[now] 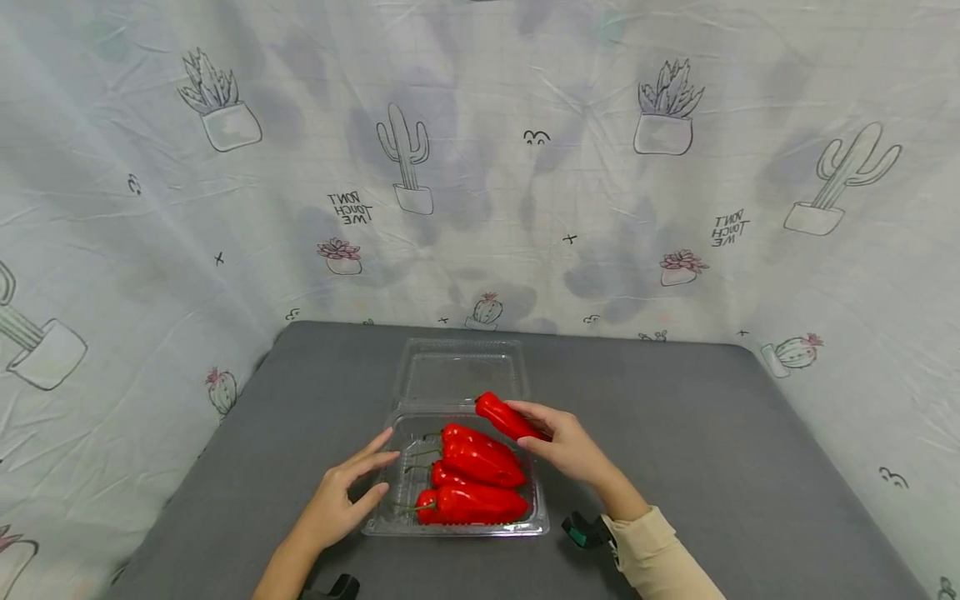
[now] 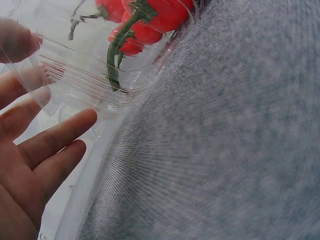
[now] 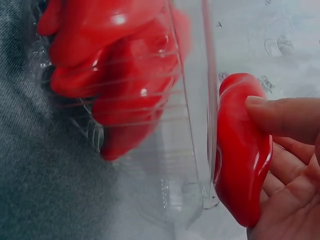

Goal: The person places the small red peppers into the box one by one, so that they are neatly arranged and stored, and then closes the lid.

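My right hand (image 1: 564, 443) pinches a long red pepper (image 1: 504, 417) between thumb and fingers, above the right back part of a clear plastic clamshell box (image 1: 405, 523). In the right wrist view the held pepper (image 3: 241, 150) shows beside the box wall, its tip toward the palm. Several red peppers (image 1: 480, 505) with green stems lie in the box, stems to the left. My left hand (image 1: 341, 498) is at the box's left side, fingers spread and fairly straight; in the left wrist view its fingertips (image 2: 86, 119) are right at the clear wall.
The box's clear lid (image 1: 461, 367) lies folded back behind it. A grey cloth (image 1: 675, 433) covers the table. Behind and at the sides hangs a pale curtain (image 1: 480, 167) printed with cacti. Black wrist devices (image 1: 585, 530) sit near both wrists.
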`<move>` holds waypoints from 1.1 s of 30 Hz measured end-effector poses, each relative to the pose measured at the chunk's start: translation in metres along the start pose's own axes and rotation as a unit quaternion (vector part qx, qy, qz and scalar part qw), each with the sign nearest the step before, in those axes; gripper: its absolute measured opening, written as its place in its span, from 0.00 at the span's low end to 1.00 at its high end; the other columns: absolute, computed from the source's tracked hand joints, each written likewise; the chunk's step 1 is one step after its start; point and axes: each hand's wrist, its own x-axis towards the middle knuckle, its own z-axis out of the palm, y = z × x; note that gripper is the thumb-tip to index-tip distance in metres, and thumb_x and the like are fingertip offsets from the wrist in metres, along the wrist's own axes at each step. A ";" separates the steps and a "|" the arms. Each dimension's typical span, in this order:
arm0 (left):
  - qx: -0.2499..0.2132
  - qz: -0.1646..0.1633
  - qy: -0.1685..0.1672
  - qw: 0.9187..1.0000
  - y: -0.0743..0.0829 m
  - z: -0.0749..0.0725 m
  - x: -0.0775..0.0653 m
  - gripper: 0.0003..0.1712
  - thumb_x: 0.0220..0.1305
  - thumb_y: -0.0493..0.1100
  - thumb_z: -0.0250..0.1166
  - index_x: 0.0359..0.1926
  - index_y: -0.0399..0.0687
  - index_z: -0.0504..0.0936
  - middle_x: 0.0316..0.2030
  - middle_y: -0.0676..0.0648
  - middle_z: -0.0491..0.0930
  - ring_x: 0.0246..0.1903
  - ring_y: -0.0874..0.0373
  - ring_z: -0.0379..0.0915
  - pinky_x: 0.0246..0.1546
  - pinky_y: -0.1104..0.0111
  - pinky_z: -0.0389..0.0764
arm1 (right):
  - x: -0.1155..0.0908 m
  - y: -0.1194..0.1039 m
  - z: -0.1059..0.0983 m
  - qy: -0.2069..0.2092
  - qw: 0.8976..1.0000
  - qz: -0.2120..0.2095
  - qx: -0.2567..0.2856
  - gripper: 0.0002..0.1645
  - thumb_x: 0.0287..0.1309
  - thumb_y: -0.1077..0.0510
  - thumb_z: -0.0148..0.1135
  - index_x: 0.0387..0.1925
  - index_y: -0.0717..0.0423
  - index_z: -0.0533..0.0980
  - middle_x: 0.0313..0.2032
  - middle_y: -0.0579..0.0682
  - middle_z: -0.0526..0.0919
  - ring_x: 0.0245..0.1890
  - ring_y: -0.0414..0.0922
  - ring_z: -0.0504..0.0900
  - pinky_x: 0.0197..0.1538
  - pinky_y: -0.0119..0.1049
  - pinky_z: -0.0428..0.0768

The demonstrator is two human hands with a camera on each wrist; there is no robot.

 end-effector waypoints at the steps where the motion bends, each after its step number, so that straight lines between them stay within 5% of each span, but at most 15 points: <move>1: -0.001 0.000 0.000 1.000 0.000 0.000 0.000 0.24 0.58 0.33 0.65 0.57 0.41 0.77 0.67 0.38 0.64 0.56 0.44 0.73 0.52 0.66 0.78 | 0.001 -0.001 0.001 -0.003 1.000 -0.005 -0.008 0.31 0.57 0.64 0.63 0.63 0.57 0.69 0.55 0.58 0.78 0.47 0.49 0.81 0.42 0.30 0.80; 10: -0.004 0.009 0.006 1.000 -0.003 0.001 0.000 0.24 0.57 0.32 0.65 0.56 0.40 0.77 0.66 0.37 0.65 0.58 0.46 0.72 0.54 0.71 0.75 | 0.013 -0.004 0.012 -0.017 0.994 -0.060 -0.089 0.29 0.59 0.60 0.63 0.62 0.59 0.70 0.56 0.57 0.78 0.46 0.48 0.81 0.46 0.38 0.81; 16: -0.008 0.010 0.009 1.000 -0.003 0.000 0.001 0.24 0.57 0.32 0.65 0.56 0.41 0.77 0.66 0.38 0.65 0.61 0.54 0.69 0.56 0.79 0.70 | 0.018 -0.006 0.019 -0.037 0.992 -0.062 -0.100 0.30 0.58 0.62 0.63 0.63 0.56 0.69 0.56 0.54 0.79 0.48 0.47 0.80 0.50 0.39 0.80; 33: 0.002 -0.005 0.004 1.000 0.000 0.000 0.001 0.23 0.58 0.33 0.65 0.56 0.41 0.78 0.67 0.39 0.65 0.59 0.47 0.71 0.52 0.67 0.78 | 0.023 -0.005 0.031 -0.057 0.982 -0.075 -0.164 0.31 0.58 0.64 0.62 0.64 0.57 0.68 0.60 0.54 0.76 0.57 0.49 0.76 0.59 0.46 0.75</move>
